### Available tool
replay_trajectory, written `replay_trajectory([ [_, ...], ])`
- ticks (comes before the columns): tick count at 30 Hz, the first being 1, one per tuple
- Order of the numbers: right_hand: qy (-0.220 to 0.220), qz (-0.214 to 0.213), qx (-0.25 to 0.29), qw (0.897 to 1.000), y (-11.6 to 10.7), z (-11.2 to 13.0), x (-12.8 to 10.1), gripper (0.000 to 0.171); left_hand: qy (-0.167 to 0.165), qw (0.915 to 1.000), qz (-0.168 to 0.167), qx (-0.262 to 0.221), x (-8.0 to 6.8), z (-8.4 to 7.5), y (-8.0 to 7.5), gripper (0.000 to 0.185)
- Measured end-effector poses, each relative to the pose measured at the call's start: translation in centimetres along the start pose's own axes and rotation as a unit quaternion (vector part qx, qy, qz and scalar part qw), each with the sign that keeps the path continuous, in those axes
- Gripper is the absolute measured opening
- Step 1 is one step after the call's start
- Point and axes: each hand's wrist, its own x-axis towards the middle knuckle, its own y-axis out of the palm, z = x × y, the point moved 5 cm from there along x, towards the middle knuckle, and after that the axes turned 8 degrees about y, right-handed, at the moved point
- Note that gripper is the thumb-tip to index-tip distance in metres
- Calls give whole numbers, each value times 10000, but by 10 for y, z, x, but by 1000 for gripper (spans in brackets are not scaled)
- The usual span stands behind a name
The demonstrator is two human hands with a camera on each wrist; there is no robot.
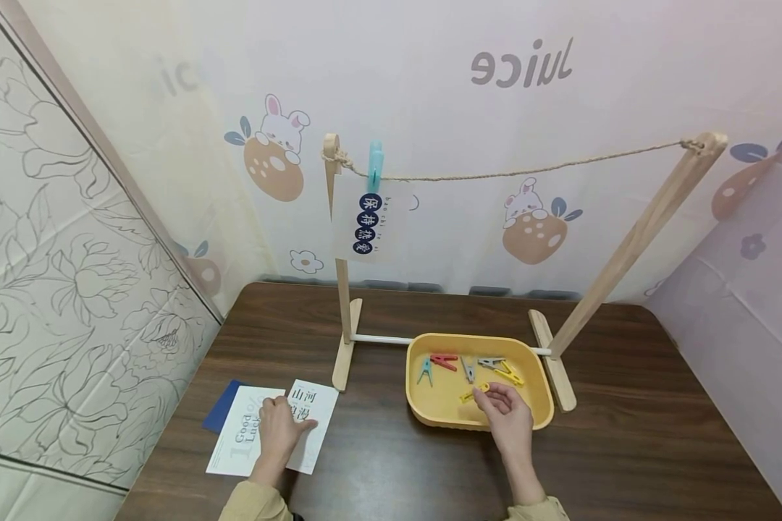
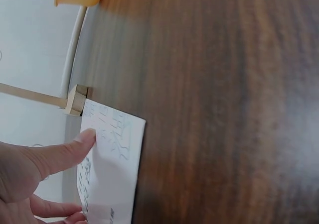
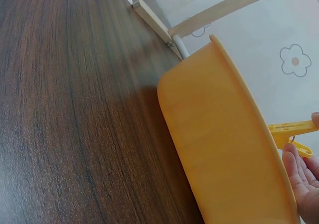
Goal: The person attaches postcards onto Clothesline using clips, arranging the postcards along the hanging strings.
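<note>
My left hand (image 1: 278, 428) is on a white card with dark Chinese lettering (image 1: 309, 449) at the table's left, gripping it between thumb and fingers. In the left wrist view the thumb (image 2: 79, 147) lies on the card's face and the other fingers meet its edge. My right hand (image 1: 510, 416) pinches a yellow clothespin (image 1: 474, 393) over the near side of a yellow basin (image 1: 413, 383). The right wrist view shows that clothespin (image 3: 294, 129) just past the rim. Inside the basin lie a teal clothespin (image 1: 426, 370), a red one (image 1: 444, 361), grey ones and another yellow one (image 1: 510, 373).
A wooden stand (image 1: 632, 253) holds up a twine line (image 1: 495, 176) behind the basin. Near its left post, a light-blue clothespin (image 1: 375, 168) holds a white card (image 1: 391, 231) on the line. A "Good Luck" card (image 1: 231, 449) overlaps a dark blue card (image 1: 218, 414) at left.
</note>
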Motion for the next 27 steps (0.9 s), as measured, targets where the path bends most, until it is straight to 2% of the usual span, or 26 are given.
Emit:
replay_trajectory([
  [19, 155, 42, 176, 9997, -1, 5, -5, 39, -149, 9993, 341, 93, 8, 3, -6, 58],
  [27, 193, 49, 191, 9996, -2, 5, -4, 40, -301, 9967, 675, -323, 14, 10, -7, 41],
])
